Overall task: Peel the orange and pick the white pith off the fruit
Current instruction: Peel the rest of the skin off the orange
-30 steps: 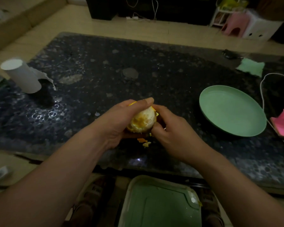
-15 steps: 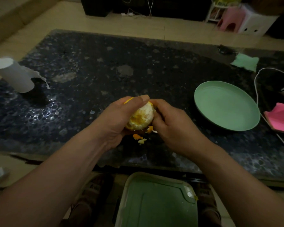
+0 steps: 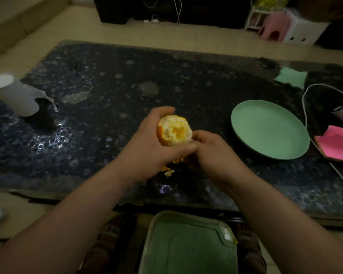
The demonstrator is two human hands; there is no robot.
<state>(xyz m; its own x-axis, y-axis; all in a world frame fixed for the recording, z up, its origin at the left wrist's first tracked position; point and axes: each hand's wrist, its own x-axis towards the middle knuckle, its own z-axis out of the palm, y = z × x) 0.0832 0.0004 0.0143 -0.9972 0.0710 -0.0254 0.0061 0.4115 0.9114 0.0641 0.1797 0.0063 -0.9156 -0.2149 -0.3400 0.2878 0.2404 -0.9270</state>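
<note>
The left hand (image 3: pixel 152 143) wraps the orange (image 3: pixel 174 130) from behind, fingers curled round it above the dark pebbled table (image 3: pixel 111 80); the fruit's near face is pale, fuzzy pith with a glossy rind strip at its left edge; the right hand (image 3: pixel 212 153) is closed against its lower right side; small peel scraps (image 3: pixel 167 172) lie below; a smooth round green plate (image 3: pixel 269 129) sits to the right.
</note>
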